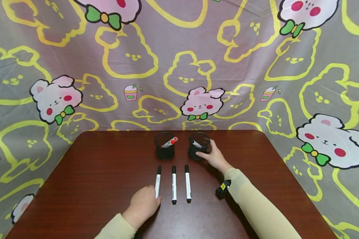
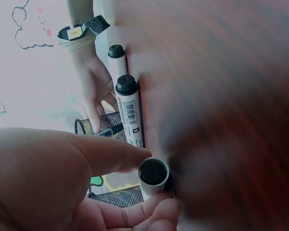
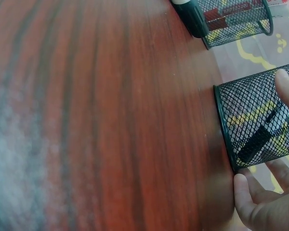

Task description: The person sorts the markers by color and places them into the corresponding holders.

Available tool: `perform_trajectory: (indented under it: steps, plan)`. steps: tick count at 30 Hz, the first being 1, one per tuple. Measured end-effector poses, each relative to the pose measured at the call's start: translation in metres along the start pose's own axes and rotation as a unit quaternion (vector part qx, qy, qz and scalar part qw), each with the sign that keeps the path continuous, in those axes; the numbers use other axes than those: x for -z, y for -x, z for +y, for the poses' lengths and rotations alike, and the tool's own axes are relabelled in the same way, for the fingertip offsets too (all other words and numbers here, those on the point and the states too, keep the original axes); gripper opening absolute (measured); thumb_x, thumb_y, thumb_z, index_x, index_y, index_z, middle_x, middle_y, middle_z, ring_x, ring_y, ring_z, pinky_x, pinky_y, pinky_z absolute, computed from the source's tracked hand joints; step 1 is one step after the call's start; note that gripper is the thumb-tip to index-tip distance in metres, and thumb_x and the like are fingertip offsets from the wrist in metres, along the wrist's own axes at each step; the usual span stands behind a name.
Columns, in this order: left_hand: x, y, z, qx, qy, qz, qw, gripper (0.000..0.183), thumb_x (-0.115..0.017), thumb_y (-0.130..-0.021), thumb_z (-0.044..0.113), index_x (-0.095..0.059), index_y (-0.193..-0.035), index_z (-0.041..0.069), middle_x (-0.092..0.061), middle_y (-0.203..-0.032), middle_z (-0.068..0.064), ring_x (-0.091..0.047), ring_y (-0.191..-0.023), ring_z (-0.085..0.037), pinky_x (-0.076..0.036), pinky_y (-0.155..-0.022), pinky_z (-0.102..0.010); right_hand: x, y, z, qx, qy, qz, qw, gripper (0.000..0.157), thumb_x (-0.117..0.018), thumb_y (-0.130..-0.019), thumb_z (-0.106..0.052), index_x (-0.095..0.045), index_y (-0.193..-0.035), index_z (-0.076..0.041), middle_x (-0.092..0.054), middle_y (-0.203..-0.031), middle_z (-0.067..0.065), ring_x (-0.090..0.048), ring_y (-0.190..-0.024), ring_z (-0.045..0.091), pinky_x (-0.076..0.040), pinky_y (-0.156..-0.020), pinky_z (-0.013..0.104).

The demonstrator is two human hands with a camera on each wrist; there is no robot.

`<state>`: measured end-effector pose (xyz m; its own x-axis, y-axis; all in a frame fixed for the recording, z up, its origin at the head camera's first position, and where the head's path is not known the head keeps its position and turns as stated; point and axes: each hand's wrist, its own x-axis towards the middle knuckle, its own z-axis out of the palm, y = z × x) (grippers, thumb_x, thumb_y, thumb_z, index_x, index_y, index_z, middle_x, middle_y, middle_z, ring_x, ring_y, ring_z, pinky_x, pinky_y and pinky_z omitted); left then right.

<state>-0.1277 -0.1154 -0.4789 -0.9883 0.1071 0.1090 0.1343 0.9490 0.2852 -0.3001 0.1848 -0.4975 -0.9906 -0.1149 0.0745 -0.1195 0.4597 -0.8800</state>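
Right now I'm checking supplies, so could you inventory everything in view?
Table: one, reddish brown, under the cups
Mesh cups: two, black, table's far side
Row markers: three, white with black ends, before the cups
Red-ended marker: at least one, inside left cup
Black-capped marker: at least one, inside right cup
Cloth: one, grey with yellow cartoons, behind table
Wrist camera: one clear, black, right wrist
Sleeves: two, pale beige, forearms
Left hand: one, pinching leftmost row marker
Right hand: one, around right cup

A makeshift booth: cartoon-print cloth (image 1: 179, 66) hangs around a brown table (image 1: 107, 169).
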Motion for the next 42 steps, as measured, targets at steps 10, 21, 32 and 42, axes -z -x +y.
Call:
perform_trajectory:
  steps: [10, 21, 32, 42]
  plan:
    - [0.008, 0.0, 0.0, 0.007, 0.014, -0.018, 0.9997, 0.028, -0.079, -0.083, 0.022, -0.059, -0.075, 0.004, -0.057, -0.064, -0.008, -0.06, -0.057, -0.027, -0.05, -0.054, -0.045, 0.0, 0.001, 0.0, -0.01, 0.001, -0.005, 1.0, 0.087, -0.083, -0.088, -0.039, -0.031, -0.156, -0.02, -0.051, -0.151, 0.014, -0.049, -0.141, 0.041, -0.046, -0.107, 0.058]
    - [0.019, 0.001, -0.002, 0.017, 0.001, 0.002, 0.9999, 0.03, -0.08, -0.083, 0.021, -0.058, -0.079, 0.001, -0.058, -0.066, -0.009, -0.062, -0.058, -0.029, -0.051, -0.054, -0.046, 0.0, -0.001, 0.001, -0.009, -0.003, -0.005, 1.0, 0.087, -0.083, -0.088, -0.037, -0.031, -0.156, -0.019, -0.049, -0.152, 0.015, -0.048, -0.142, 0.042, -0.045, -0.109, 0.059]
    - [0.028, 0.0, -0.003, 0.016, -0.006, 0.032, 0.9993, 0.031, -0.079, -0.083, 0.021, -0.058, -0.082, -0.001, -0.06, -0.068, -0.011, -0.063, -0.057, -0.03, -0.051, -0.052, -0.047, 0.0, -0.001, 0.001, -0.009, -0.001, -0.004, 1.0, 0.086, -0.083, -0.088, -0.037, -0.032, -0.155, -0.02, -0.049, -0.152, 0.014, -0.048, -0.142, 0.041, -0.044, -0.11, 0.058]
    - [0.035, 0.0, -0.004, 0.012, -0.004, 0.066, 0.9977, 0.03, -0.079, -0.082, 0.018, -0.057, -0.081, -0.002, -0.057, -0.066, -0.012, -0.061, -0.055, -0.032, -0.048, -0.049, -0.046, -0.001, -0.001, 0.001, -0.011, -0.001, -0.003, 1.0, 0.085, -0.083, -0.088, -0.037, -0.032, -0.155, -0.021, -0.05, -0.151, 0.013, -0.048, -0.142, 0.041, -0.044, -0.11, 0.058]
